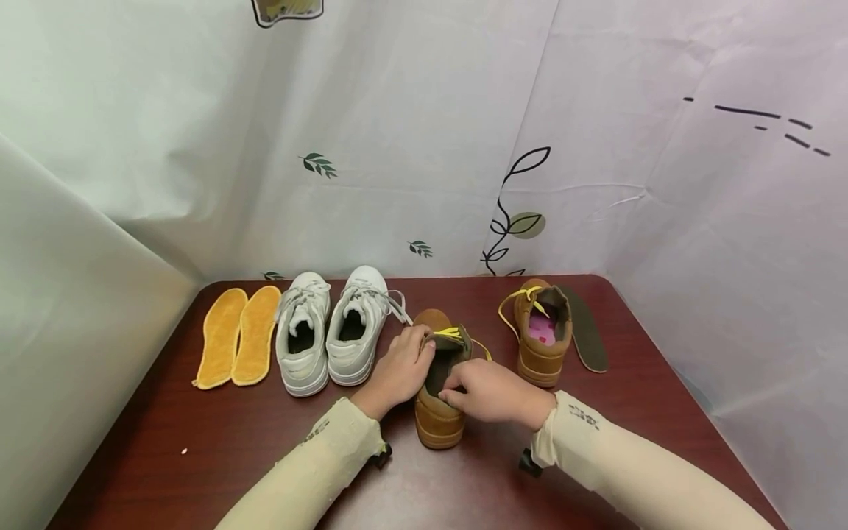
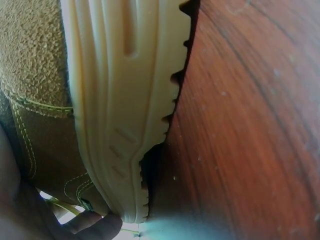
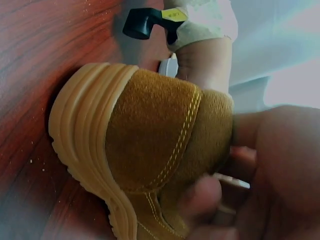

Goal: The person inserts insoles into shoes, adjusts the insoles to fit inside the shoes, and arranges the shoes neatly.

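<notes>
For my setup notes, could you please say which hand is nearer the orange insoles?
Left. The left hand is right of the orange insoles, beyond the white shoes; the right hand is farther right.

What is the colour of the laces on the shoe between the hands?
The laces are yellow; this shows best in the head view.

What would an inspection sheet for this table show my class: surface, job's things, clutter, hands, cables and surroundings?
Surface: dark red table, wood-grained.
Job's things: brown shoe, upright, yellow lace at its front.
Clutter: not in hand, second brown shoe and dark insole at right; white shoes and orange insoles at left; pale speck nearer front.
Left hand: grips the shoe's left side.
Right hand: fingers at its heel opening; whether they pinch anything is unclear.
Cables: nothing seen.
Surroundings: pale printed sheeting behind and at both sides.
</notes>
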Demonstrator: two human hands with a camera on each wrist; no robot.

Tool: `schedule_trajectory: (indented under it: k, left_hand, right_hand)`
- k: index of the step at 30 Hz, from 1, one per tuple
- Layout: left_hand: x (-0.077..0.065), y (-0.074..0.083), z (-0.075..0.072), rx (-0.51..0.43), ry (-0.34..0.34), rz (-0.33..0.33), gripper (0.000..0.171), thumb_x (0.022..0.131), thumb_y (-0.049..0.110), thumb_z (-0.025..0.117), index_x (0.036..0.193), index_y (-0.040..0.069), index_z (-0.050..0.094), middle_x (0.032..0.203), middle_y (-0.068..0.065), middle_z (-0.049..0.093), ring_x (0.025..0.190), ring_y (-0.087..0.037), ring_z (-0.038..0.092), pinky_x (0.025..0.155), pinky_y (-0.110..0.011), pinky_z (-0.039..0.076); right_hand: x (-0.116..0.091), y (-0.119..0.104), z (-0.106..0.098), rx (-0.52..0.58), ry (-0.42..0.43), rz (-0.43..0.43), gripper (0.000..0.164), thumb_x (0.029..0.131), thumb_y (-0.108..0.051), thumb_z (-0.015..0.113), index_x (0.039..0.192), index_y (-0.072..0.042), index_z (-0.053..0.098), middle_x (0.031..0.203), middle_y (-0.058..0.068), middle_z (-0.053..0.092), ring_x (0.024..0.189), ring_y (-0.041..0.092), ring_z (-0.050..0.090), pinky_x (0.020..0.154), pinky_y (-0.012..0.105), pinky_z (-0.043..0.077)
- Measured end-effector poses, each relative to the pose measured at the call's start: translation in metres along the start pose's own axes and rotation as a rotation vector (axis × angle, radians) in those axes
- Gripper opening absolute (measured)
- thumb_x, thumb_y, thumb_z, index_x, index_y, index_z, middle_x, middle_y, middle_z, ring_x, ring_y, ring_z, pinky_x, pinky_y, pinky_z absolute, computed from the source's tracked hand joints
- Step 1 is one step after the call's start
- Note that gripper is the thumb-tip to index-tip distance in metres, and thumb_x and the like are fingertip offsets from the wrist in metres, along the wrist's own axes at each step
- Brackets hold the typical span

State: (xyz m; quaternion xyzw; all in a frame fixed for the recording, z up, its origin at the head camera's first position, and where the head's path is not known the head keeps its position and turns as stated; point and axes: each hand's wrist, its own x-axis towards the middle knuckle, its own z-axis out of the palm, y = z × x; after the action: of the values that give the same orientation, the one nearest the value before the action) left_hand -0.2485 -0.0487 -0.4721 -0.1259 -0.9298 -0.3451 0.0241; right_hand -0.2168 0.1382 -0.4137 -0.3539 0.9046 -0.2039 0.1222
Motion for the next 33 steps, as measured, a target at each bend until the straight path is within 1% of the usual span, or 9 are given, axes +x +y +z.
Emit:
schedule_trajectory:
  k: [4,7,10,13,17,20,23,27,33]
  left_hand:
    - [0.0,-0.001,0.0,0.003,-0.006,-0.003,0.041,0.107,0.042,0.034,0.137,0.022,0.051,0.138,-0.002,0.052,0.128,-0.027,0.048,0.091,-0.055,0.048]
    - [-0.001,0.0,0.0,0.004,-0.008,-0.007,0.041,0.107,0.043,0.034,0.137,0.021,0.051,0.138,-0.002,0.052,0.129,-0.027,0.048,0.091,-0.054,0.048]
    - [-0.002,0.001,0.0,0.009,-0.002,-0.01,0.041,0.106,0.043,0.034,0.137,0.021,0.051,0.138,-0.002,0.052,0.128,-0.027,0.049,0.09,-0.054,0.048]
    - [-0.001,0.001,0.0,0.016,0.009,-0.011,0.041,0.106,0.043,0.034,0.137,0.022,0.051,0.137,-0.001,0.052,0.126,-0.027,0.049,0.088,-0.053,0.049]
    - [0.0,0.001,0.001,0.015,0.015,-0.012,0.041,0.106,0.043,0.034,0.137,0.022,0.051,0.137,-0.001,0.052,0.126,-0.026,0.05,0.089,-0.053,0.049]
    - [-0.001,0.001,0.001,0.008,0.014,-0.009,0.041,0.106,0.042,0.034,0.137,0.022,0.052,0.137,-0.001,0.052,0.125,-0.027,0.05,0.09,-0.053,0.049]
    - [-0.001,0.002,0.001,0.007,0.016,-0.009,0.041,0.106,0.042,0.034,0.136,0.022,0.052,0.137,-0.001,0.053,0.126,-0.027,0.049,0.09,-0.053,0.048]
    - [-0.001,0.002,0.0,0.005,0.018,-0.02,0.041,0.106,0.042,0.034,0.137,0.022,0.052,0.138,-0.001,0.052,0.128,-0.027,0.049,0.092,-0.053,0.048]
    - [-0.001,0.002,0.001,0.003,0.021,-0.028,0.04,0.106,0.042,0.035,0.137,0.023,0.052,0.139,-0.001,0.052,0.129,-0.026,0.048,0.093,-0.054,0.048]
  right_hand:
    - [-0.004,0.003,0.0,-0.006,-0.003,-0.029,0.022,0.1,-0.032,0.058,0.084,-0.026,0.072,0.073,-0.018,0.059,0.068,-0.001,0.055,0.065,0.025,0.049]
    - [-0.012,0.002,0.0,-0.043,0.039,-0.05,0.017,0.098,-0.039,0.061,0.094,-0.026,0.071,0.085,-0.02,0.062,0.076,0.001,0.06,0.072,0.024,0.051]
    - [-0.018,0.0,0.002,-0.06,0.07,-0.086,0.015,0.093,-0.041,0.067,0.092,-0.026,0.069,0.085,-0.018,0.056,0.071,0.006,0.059,0.066,0.02,0.047]
    - [-0.02,-0.001,0.004,-0.082,0.086,-0.134,0.016,0.09,-0.037,0.072,0.095,-0.022,0.072,0.089,-0.015,0.055,0.072,0.007,0.059,0.065,0.018,0.046]
    - [-0.019,0.0,0.008,-0.162,0.076,-0.166,0.018,0.089,-0.04,0.072,0.089,-0.022,0.073,0.084,-0.016,0.052,0.069,0.003,0.052,0.063,0.019,0.045]
    - [-0.018,0.001,0.013,-0.238,0.062,-0.174,0.022,0.087,-0.045,0.07,0.082,-0.025,0.068,0.079,-0.017,0.048,0.065,0.002,0.046,0.06,0.021,0.043]
    - [-0.017,0.001,0.016,-0.285,0.071,-0.172,0.023,0.086,-0.047,0.069,0.076,-0.028,0.062,0.075,-0.017,0.046,0.062,0.002,0.044,0.056,0.023,0.042]
    - [-0.015,-0.002,0.015,-0.292,0.071,-0.156,0.026,0.084,-0.047,0.071,0.07,-0.03,0.058,0.07,-0.019,0.047,0.059,0.0,0.045,0.055,0.025,0.043]
    - [-0.009,-0.004,0.015,-0.247,0.006,-0.091,0.028,0.084,-0.046,0.071,0.065,-0.033,0.055,0.059,-0.019,0.047,0.055,0.001,0.047,0.051,0.026,0.041]
